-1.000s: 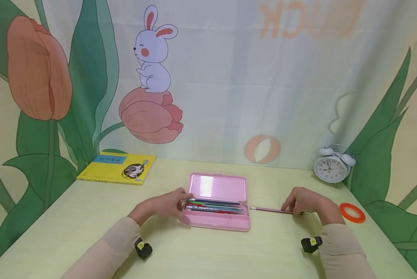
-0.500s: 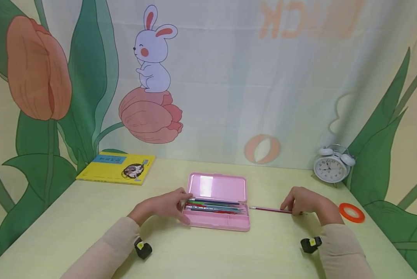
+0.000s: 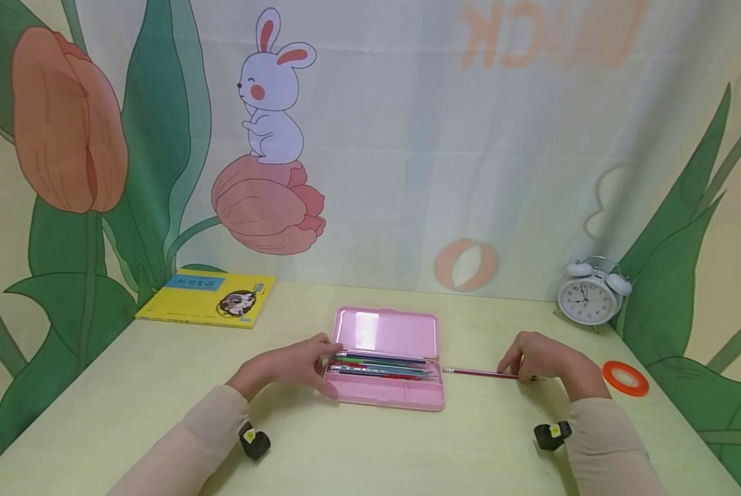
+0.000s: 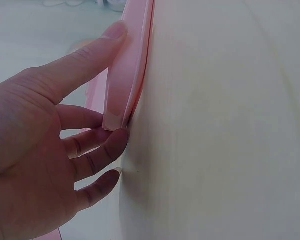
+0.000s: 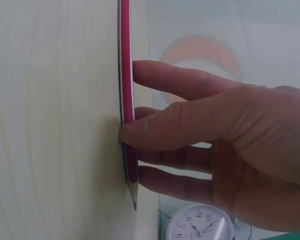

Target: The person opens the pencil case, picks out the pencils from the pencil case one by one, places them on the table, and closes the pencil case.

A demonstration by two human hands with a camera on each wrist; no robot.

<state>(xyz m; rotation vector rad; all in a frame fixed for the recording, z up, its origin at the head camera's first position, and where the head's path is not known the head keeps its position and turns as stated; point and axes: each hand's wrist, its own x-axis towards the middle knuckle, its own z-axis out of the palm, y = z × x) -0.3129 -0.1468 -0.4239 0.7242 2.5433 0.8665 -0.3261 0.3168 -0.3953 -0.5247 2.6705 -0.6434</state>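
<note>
A pink pencil case (image 3: 427, 397) lies open with its lid tipped back, several pencils (image 3: 382, 370) filling its long compartment. At its left end my left hand (image 3: 296, 366) holds the case between thumb and fingers; the left wrist view shows the thumb on the near side of the case (image 4: 130, 70). To the right of the case lies a red striped pencil (image 3: 475, 373), eraser end toward the case. My right hand (image 3: 539, 357) pinches that pencil near its sharpened end, thumb on one side and fingers on the other, as the right wrist view shows on the pencil (image 5: 125, 75).
A yellow book (image 3: 202, 303) lies at the back left of the table (image 3: 420, 455). At the back right stands a white alarm clock (image 3: 587, 300), and an orange tape ring (image 3: 640, 387) sits right of my right hand. A printed curtain (image 3: 395, 138) hangs behind.
</note>
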